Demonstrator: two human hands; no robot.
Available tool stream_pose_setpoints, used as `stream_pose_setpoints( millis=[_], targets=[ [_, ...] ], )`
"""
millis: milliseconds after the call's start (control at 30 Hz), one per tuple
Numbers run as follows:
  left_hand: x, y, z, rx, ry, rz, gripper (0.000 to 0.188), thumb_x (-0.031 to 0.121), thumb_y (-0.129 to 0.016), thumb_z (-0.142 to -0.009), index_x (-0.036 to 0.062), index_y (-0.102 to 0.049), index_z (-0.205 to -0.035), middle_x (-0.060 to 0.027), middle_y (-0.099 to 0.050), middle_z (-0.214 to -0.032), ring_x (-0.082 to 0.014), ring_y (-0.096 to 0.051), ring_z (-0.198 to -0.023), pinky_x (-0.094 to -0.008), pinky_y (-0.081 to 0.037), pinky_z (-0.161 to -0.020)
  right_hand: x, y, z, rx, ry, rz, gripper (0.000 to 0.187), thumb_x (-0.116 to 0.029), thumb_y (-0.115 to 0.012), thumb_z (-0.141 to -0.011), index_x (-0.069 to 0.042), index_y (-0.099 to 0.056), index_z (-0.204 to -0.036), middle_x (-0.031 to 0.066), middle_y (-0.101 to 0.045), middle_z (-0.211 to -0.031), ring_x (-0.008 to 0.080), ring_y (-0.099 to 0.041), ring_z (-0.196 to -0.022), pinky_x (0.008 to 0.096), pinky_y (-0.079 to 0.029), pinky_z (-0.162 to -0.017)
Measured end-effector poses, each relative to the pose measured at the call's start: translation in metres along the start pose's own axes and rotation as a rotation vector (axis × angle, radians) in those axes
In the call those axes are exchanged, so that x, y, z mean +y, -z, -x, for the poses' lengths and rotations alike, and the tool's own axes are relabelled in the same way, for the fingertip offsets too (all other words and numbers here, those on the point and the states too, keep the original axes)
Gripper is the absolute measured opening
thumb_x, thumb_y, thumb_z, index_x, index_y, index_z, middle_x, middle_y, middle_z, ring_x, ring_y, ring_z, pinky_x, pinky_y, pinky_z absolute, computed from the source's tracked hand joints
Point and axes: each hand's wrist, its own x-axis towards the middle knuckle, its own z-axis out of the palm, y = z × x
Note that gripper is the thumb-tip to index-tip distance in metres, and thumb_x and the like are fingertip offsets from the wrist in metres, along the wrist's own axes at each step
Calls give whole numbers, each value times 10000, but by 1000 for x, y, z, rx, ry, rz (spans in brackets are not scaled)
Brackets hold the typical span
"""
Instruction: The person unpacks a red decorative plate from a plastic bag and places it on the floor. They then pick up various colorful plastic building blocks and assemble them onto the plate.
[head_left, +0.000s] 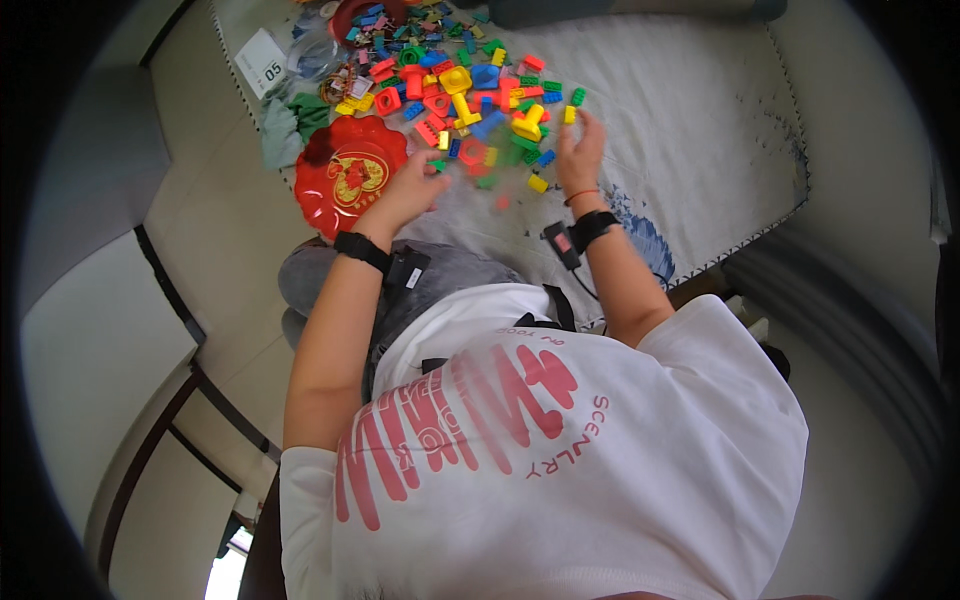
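The person is sorting through the plastic blocks (470, 95) heaped at the mat's (700, 120) far edge; most are lying loose. The left hand (410, 190) is curling beside the red tray (345, 175), grip unclear; the right hand (580, 150) is spreading open.

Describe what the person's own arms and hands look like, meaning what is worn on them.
Both forearms are bare below short white sleeves. The left hand has a black band at the wrist with a small black box beside it. The right hand has a thin red string bracelet, then a black band with a black box bearing a red patch and a thin cable.
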Motion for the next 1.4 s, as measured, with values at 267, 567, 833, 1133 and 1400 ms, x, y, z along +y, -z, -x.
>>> stream_pose_setpoints(
  millis=[267, 567, 833, 1133, 1400],
  targets=[
    [-18, -13, -10, -165, 221, 23, 581, 237, -643, -829, 73, -330, -1291, -115, -498, -1073, -208, -573, -860, -358, -546, -631, 10, -25, -35, -265, 99, 64, 496, -283, -548, -882, -12, -455, -1287, 212, -444, -1336, 351, -376, -1278, 402, -291, -1060],
    [-19, 10, -8, -243, 107, 1, 535, 207, -620, -840, 58, -370, -1290, -87, -523, -1052, -174, -568, -887, -320, -527, -675, 4, 26, 46, -533, -332, 373, 484, -425, -563, -874, 39, -585, -1011, 178, -649, -946, 254, -657, -866, 302, -534, -734],
    [-22, 20, 11, -232, 50, 41, 505, 200, -579, -866, 29, -379, -1297, -107, -496, -1146, -172, -577, -930, -295, -517, -736, -10, -25, 105, -1453, -741, 54, 372, -393, -591, -832, -91, -638, -1044, 119, -673, -894, 238, -664, -734, 341, -534, -640],
    [-42, 19, 17, -159, 13, 51, 463, 151, -579, -850, 28, -429, -1271, -97, -522, -1103, -157, -571, -920, -275, -505, -723, -52, -26, 69, -964, -704, -413, 292, -230, -706, -783, 8, -604, -918, 98, -643, -725, 140, -663, -657, 278, -514, -531],
    [-33, -24, -11, -118, -610, -686, 392, 12, -588, -714, 81, -586, -1100, -197, -550, -1095, -365, -538, -1012, -400, -451, -870, -52, -19, 76, -740, 302, 306, 279, -179, -629, -761, -148, -580, -1035, 116, -607, -941, 293, -601, -922, 394, -487, -761]
  ],
)
